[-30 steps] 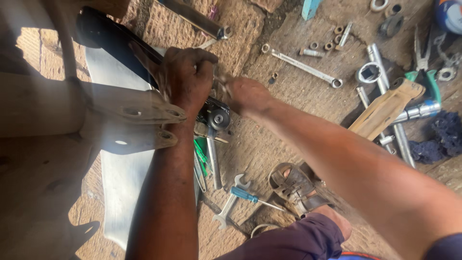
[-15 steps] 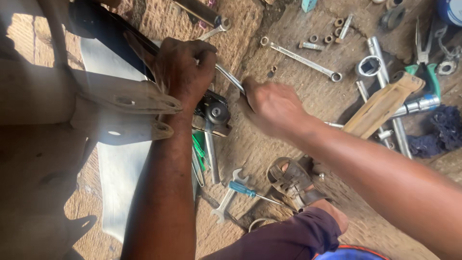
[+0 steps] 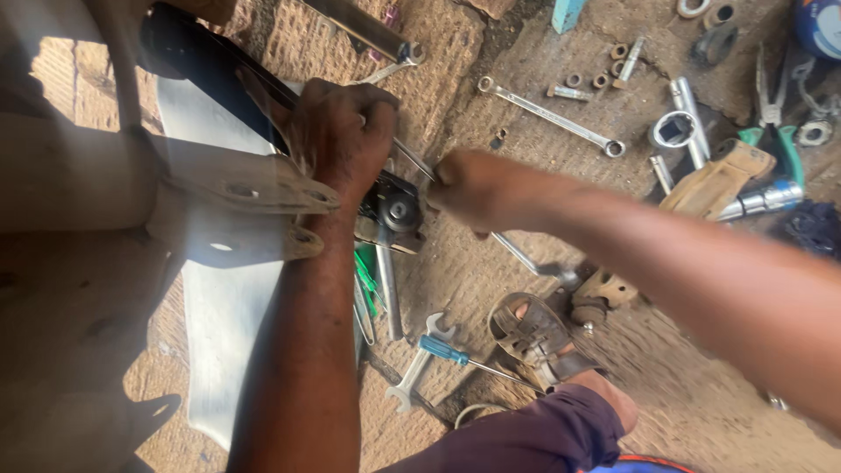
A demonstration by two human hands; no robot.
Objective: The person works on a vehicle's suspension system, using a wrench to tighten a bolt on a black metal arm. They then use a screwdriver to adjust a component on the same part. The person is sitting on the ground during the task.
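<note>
Dusty paved ground [image 3: 491,79], long spanner [image 3: 550,115], blue-handled screwdriver [image 3: 445,349], sockets, perhaps nuts [image 3: 604,72]

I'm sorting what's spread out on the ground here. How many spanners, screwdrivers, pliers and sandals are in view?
Spanners: 2, a long one at the top and a short one at the bottom.
Screwdrivers: 1, with a blue handle.
Pliers: 1, with green handles.
Sandals: 1.
Total: 5.
</note>
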